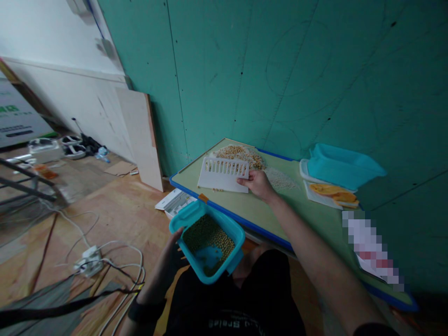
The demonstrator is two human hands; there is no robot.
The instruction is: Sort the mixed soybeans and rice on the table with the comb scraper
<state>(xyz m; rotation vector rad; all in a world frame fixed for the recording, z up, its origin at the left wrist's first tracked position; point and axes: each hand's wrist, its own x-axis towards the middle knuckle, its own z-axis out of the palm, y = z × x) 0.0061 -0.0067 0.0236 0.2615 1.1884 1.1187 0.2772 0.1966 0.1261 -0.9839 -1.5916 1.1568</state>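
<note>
My left hand [174, 239] grips the near-left side of a teal rectangular container [227, 225] holding greenish beans [206, 235], kept below the table's front edge over my lap. My right hand [258, 183] reaches onto the table and pinches the lower right corner of a white slotted plastic scraper [222, 175], which stands tilted on the table top. Behind the scraper lies a pile of yellow-brown beans [241, 154]. A patch of pale grains [282, 179] lies just right of my right hand.
The green table [252, 210] has a blue rim and stands against a teal wall. At its right sit a teal lid or tub [345, 165] on white trays with yellow slices [334, 192]. Cables and a power strip [89, 261] lie on the wooden floor at left.
</note>
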